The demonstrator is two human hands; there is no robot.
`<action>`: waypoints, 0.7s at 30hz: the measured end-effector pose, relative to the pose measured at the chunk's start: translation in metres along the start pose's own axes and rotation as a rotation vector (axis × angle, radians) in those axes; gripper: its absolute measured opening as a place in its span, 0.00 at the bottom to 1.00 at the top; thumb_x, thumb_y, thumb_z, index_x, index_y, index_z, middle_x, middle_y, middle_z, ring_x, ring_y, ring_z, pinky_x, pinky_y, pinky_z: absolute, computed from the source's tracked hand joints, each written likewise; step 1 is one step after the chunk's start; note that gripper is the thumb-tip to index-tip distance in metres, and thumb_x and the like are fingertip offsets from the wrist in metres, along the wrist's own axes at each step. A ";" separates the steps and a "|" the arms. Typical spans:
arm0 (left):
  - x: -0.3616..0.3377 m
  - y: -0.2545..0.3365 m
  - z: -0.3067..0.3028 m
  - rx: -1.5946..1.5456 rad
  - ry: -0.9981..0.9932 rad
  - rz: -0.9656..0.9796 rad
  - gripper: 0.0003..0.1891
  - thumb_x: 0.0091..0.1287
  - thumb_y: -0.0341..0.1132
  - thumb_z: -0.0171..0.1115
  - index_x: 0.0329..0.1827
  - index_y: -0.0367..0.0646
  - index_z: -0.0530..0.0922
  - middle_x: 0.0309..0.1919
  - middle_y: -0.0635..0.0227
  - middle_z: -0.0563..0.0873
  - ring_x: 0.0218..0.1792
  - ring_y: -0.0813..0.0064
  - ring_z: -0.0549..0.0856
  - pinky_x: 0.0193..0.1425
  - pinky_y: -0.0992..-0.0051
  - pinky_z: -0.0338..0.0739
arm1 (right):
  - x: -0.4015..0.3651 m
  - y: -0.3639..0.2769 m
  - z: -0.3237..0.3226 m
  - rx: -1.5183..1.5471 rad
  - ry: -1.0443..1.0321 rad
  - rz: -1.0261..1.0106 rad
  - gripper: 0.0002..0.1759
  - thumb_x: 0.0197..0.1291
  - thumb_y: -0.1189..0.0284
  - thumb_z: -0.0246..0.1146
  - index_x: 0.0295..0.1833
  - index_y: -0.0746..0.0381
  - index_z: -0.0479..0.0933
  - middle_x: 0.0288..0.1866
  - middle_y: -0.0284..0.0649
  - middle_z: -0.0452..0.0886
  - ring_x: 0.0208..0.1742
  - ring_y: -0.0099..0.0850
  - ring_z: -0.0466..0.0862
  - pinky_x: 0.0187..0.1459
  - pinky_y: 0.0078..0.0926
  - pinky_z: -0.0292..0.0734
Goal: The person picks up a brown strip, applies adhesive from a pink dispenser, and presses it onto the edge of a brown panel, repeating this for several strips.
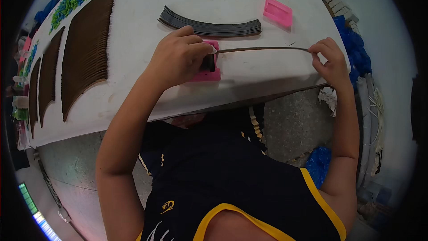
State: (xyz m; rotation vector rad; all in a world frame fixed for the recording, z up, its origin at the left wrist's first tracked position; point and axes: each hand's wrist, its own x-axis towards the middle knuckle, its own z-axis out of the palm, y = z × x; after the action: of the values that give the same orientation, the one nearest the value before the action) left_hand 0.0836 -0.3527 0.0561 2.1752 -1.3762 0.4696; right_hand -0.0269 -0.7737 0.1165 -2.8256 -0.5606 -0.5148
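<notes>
A thin dark strip (263, 48) stretches between my two hands above the table's front part. My left hand (182, 56) is closed at the strip's left end, with something small and white at the fingertips. Beneath that hand lies a pink tray (208, 76) with a dark pad inside, partly hidden by the fingers. My right hand (329, 60) pinches the strip's right end between thumb and finger. Just behind the strip, a curved stack of dark grey strips (209, 26) rests on the table.
A second pink tray (278, 12) lies at the back right of the white table (138, 0). Rows of brown strips (89, 44) cover the left side, beside a pile of green and blue pieces (73, 2). Blue plastic bags (354, 47) are past the right edge.
</notes>
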 end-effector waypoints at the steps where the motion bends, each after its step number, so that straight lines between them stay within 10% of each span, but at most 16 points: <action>1: 0.003 0.002 0.003 -0.024 0.030 -0.006 0.12 0.57 0.22 0.72 0.42 0.46 0.91 0.31 0.70 0.90 0.39 0.63 0.84 0.43 0.64 0.83 | 0.006 0.000 -0.009 -0.001 0.000 0.004 0.09 0.57 0.84 0.71 0.44 0.64 0.86 0.41 0.40 0.85 0.44 0.38 0.86 0.47 0.34 0.82; 12: 0.026 0.019 0.021 -0.174 0.004 -0.182 0.13 0.60 0.24 0.73 0.47 0.45 0.85 0.30 0.69 0.90 0.41 0.64 0.85 0.43 0.63 0.81 | 0.091 0.005 -0.090 -0.160 0.127 -0.237 0.12 0.61 0.86 0.65 0.49 0.62 0.82 0.45 0.35 0.82 0.48 0.29 0.83 0.53 0.27 0.78; 15: 0.031 0.018 0.004 -0.447 0.032 -0.345 0.09 0.65 0.25 0.72 0.46 0.43 0.84 0.30 0.69 0.90 0.40 0.70 0.87 0.44 0.66 0.82 | 0.099 0.023 -0.094 -0.018 0.059 -0.128 0.09 0.63 0.83 0.64 0.47 0.62 0.81 0.43 0.32 0.80 0.47 0.26 0.80 0.51 0.24 0.76; 17: 0.032 0.006 -0.015 -1.230 -0.219 -0.587 0.05 0.70 0.25 0.71 0.46 0.40 0.85 0.32 0.70 0.90 0.38 0.76 0.86 0.45 0.71 0.81 | 0.102 0.041 -0.088 0.130 -0.009 -0.028 0.07 0.64 0.82 0.63 0.45 0.62 0.81 0.42 0.30 0.79 0.45 0.24 0.79 0.50 0.22 0.74; 21: 0.028 0.001 -0.040 -1.414 -0.115 -0.575 0.04 0.71 0.24 0.68 0.46 0.39 0.85 0.35 0.71 0.89 0.37 0.81 0.85 0.45 0.76 0.79 | 0.089 0.065 -0.058 0.579 -0.307 0.219 0.02 0.64 0.77 0.60 0.42 0.60 0.76 0.40 0.27 0.73 0.43 0.19 0.72 0.49 0.19 0.68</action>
State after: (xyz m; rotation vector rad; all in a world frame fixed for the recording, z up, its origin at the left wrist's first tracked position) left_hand 0.0941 -0.3497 0.1032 1.2252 -0.6228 -0.6845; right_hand 0.0594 -0.8190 0.1939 -2.3669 -0.3658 0.1172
